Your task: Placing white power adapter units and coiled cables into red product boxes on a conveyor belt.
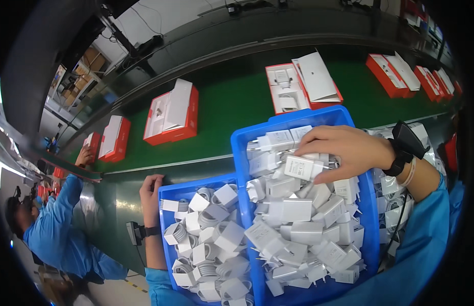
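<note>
My right hand (344, 150) reaches over a blue bin (372, 224) heaped with white plug chargers. Its thumb and fingers close around one charger (300, 167), whose printed side faces up and whose prongs point toward the palm. My left hand (150, 191) is beside the upper left corner of a second blue bin (196, 182), fingers loosely bent, with nothing visible in it. White coiled cables (211, 214) with white paper wraps fill that second bin.
Beyond the bins a green conveyor belt (227, 102) carries several red boxes. One open box (288, 86) holds white items; another (170, 115) has its white flap raised. At left, a co-worker's hand (85, 154) touches a red box. Plastic-bagged white items (395, 188) lie right of the bins.
</note>
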`<state>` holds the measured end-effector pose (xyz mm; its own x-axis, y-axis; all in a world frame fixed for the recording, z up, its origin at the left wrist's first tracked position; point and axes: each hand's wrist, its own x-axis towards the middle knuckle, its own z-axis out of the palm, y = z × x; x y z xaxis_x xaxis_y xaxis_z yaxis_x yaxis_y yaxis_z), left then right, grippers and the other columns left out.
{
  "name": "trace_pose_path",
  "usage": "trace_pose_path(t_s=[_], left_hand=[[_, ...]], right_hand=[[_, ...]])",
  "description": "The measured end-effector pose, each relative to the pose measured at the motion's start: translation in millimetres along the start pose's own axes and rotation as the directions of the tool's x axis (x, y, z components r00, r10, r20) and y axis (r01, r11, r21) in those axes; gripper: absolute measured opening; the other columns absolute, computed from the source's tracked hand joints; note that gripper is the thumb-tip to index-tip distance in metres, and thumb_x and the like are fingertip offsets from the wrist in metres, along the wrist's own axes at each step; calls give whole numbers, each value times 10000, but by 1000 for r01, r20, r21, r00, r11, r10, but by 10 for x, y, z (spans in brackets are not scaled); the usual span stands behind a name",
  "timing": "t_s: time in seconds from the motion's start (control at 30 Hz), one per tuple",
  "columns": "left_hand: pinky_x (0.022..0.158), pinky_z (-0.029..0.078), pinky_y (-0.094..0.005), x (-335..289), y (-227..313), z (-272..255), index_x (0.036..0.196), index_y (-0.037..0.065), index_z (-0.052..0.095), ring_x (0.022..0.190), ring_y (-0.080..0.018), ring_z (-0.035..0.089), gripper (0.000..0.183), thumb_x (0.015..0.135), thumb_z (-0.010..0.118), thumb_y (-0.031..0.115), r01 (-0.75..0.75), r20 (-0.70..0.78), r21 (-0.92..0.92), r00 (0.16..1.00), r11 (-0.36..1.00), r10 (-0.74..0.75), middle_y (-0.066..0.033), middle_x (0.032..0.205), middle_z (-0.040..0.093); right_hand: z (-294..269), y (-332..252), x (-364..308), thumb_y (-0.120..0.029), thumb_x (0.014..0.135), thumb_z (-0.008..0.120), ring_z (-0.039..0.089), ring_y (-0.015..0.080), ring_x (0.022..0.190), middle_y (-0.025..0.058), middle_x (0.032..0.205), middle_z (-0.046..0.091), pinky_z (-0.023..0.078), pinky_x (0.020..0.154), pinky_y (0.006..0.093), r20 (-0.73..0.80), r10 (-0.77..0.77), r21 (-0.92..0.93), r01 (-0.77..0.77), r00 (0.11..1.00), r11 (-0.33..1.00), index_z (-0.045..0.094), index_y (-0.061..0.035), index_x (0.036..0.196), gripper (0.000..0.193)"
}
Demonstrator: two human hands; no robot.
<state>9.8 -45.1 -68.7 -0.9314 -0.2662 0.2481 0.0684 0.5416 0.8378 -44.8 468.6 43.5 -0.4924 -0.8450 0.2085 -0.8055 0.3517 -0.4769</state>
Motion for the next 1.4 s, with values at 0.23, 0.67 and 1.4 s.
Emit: trace_pose_path(t_s=[0.23,0.67,1.4], left_hand=[[591,374,-198,-85,-68,-84,975,1,663,685,-26,475,128,964,590,105,24,-16,-41,1000,999,-25,39,773,580],[595,391,-196,-53,-84,-71,978,9,667,688,-27,490,117,957,598,102,17,-22,-26,1000,1000,-17,33,778,589],[645,412,-213,-46,-94,-90,980,-1,662,736,-52,510,128,957,593,104,18,-7,3,1000,1000,-18,3,819,608]], right_hand=[[-4,-58,31,-353,812,736,591,290,1083,92,1191,593,497,891,361,26,16,5,-16,1000,1000,607,-94,1239,516],[-7,-34,30,-354,860,699,595,286,1067,93,1179,594,506,871,364,14,15,19,-16,1000,1000,610,-93,1229,461],[14,-27,34,-341,857,704,603,286,1046,95,1165,601,510,852,361,1,11,18,-11,1000,1000,618,-99,1223,447]])
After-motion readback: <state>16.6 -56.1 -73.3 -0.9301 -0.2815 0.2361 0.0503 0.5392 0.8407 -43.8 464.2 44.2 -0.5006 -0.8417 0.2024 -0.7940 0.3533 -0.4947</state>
